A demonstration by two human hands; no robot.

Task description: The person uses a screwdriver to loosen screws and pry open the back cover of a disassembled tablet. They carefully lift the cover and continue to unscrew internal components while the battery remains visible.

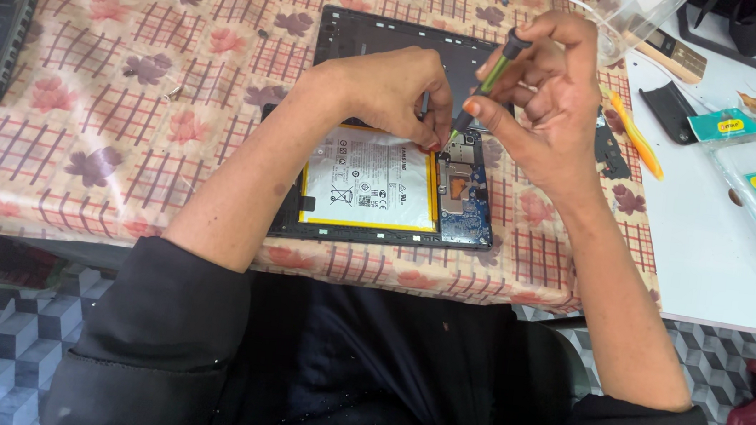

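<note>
The tablet (380,190) lies opened, its back cover (367,40) already off; our right hand (541,99) grips the screwdriver (488,80) at the board, our left hand (399,90) pinches tweezers (423,106), and screws are still in.

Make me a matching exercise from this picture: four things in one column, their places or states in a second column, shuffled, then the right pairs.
1. screwdriver
2. opened tablet
3. orange pry tool
4. left hand

a. lying on the white surface at the right
b. fingertips pressed at the battery's top edge
c. held in the right hand, tip down at the circuit board
d. lying back-off on the flowered cloth

Pairs: 1-c, 2-d, 3-a, 4-b
</note>
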